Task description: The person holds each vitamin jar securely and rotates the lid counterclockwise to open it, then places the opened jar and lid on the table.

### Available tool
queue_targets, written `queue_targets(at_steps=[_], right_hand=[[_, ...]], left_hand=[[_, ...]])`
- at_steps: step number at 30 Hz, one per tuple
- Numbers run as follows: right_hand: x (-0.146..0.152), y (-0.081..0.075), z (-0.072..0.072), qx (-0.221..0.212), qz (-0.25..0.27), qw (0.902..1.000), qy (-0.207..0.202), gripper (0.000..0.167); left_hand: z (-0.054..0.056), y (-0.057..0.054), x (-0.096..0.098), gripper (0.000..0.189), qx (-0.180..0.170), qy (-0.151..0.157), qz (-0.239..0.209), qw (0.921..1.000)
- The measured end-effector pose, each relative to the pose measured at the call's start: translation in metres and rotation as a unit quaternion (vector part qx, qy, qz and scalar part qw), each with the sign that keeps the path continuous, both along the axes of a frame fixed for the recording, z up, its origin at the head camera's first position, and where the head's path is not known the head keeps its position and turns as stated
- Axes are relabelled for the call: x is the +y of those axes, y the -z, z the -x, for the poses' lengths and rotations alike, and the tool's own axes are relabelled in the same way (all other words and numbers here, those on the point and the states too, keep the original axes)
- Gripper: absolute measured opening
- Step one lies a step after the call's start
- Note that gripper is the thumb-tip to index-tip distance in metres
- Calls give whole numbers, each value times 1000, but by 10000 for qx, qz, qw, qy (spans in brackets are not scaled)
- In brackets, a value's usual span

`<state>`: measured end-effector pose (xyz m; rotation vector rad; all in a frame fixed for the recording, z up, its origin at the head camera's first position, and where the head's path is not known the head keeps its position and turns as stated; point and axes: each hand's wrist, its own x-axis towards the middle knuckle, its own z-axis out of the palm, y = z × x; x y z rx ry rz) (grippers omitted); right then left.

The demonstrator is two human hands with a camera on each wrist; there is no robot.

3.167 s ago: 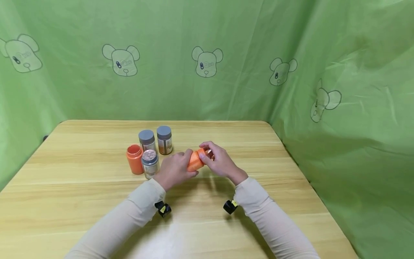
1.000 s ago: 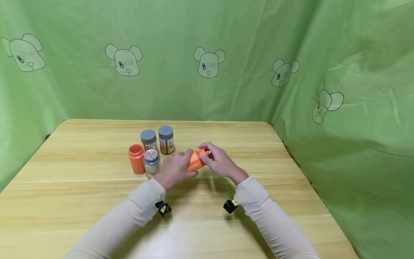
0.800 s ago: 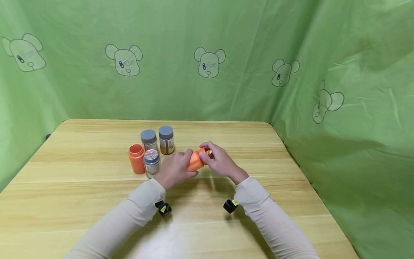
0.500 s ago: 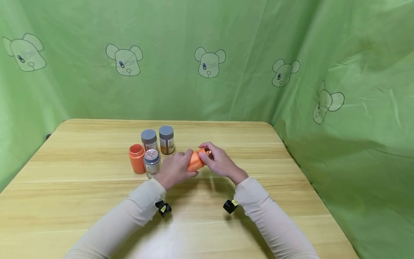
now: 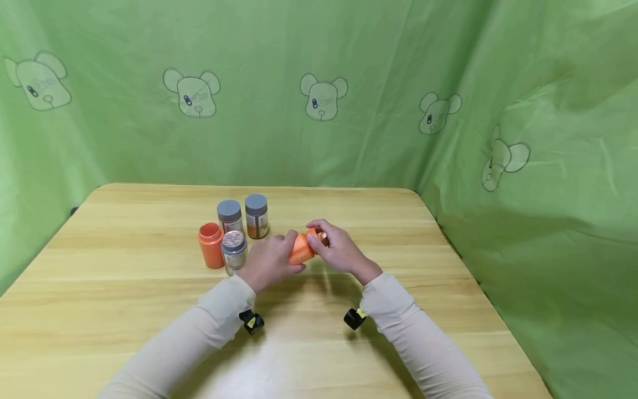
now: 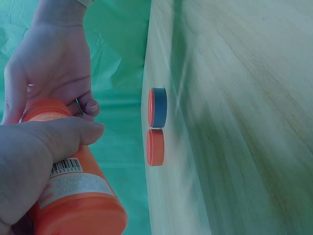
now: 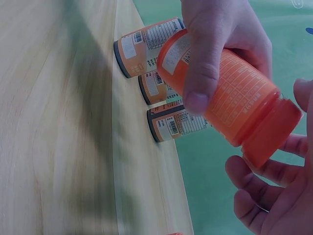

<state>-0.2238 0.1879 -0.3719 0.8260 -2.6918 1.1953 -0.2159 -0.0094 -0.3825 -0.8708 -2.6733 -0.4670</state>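
Tilted above the table is an orange plastic bottle (image 5: 301, 250), with a barcode label on its side. My left hand (image 5: 271, 260) grips its body, thumb laid along it in the left wrist view. On the bottle's narrower end, the thumb and fingers of my right hand (image 5: 340, 247) hold the orange cap (image 7: 271, 133). In the right wrist view, several fingers curl under that cap. Another orange bottle (image 5: 211, 254) stands uncapped to the left. Beside it is a jar with a silver patterned top (image 5: 233, 255), partly behind my left wrist.
Two grey-lidded jars stand behind these, one jar (image 5: 230, 217) at left and another jar (image 5: 257, 220) at right. In the left wrist view, a grey lid (image 6: 160, 107) and an orange lid (image 6: 156, 148) lie on the wooden table (image 5: 124, 310). Green curtain (image 5: 259, 149) surrounds the table.
The head view has shifted slightly since the oldest frame. Both hands keep their hold on the bottle and cap, with barely any visible finger movement. The standing jars stay put.
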Motion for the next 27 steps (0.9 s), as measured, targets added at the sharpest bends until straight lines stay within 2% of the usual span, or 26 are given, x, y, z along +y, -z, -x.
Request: queue_targets(at_steps=[11, 19, 27], right_hand=[[0, -2, -1, -143, 52, 9998, -104, 35], [0, -1, -1, 9, -22, 10000, -15, 36], [-1, -1, -2, -310, 92, 9994, -93, 35]], left_hand=[[1, 1, 1, 58, -60, -30, -19, 10000], [0, 0, 1, 59, 2, 5, -57, 10000], [0, 1, 1, 60, -81, -10, -32, 10000]])
